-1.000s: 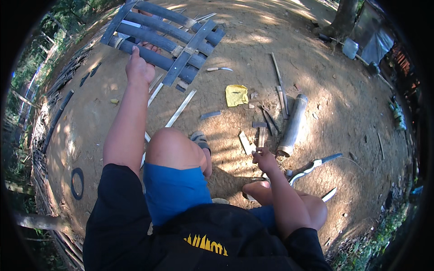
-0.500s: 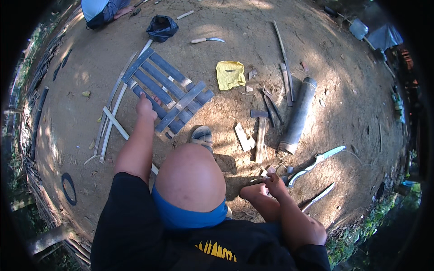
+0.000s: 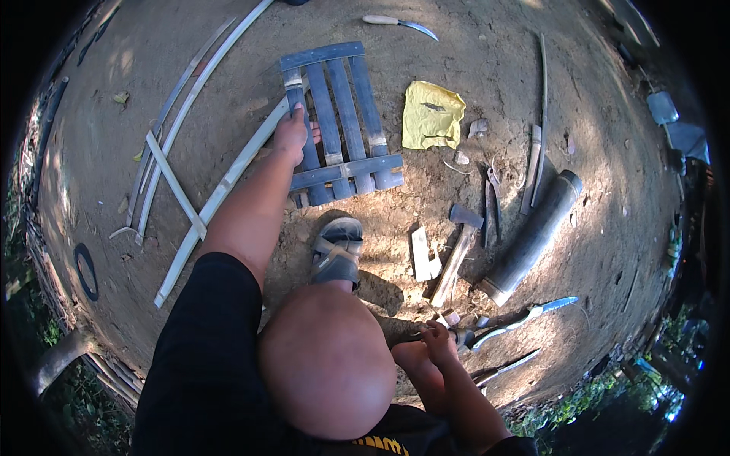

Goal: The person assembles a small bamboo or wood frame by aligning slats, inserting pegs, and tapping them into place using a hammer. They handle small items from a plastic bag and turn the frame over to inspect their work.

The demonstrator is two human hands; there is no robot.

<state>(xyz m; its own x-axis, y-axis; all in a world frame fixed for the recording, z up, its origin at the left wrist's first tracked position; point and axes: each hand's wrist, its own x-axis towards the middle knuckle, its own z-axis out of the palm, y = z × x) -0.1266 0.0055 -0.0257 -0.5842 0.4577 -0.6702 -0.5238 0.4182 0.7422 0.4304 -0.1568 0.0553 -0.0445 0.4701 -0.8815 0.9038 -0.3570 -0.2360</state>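
My left hand is closed round the leftmost slat of a dark bamboo slat panel. Several parallel strips make up the panel, joined by a crosspiece at its top and another near its lower end. Down by my bent leg, my right hand has its fingers curled together; what they hold, if anything, is too small to make out. Beside that hand lie small cut pieces and a folding saw with a pale handle. My sandalled foot rests just below the panel.
Long pale bamboo strips lie at the left. Right of the panel are a yellow cloth, a hatchet, pliers and a thick dark bamboo tube. A curved knife lies at the far side, another blade near right.
The slat panel has turned from a slant to nearly straight, still in my left hand. The whole view has shifted and tilted. My right hand stays low by my leg.
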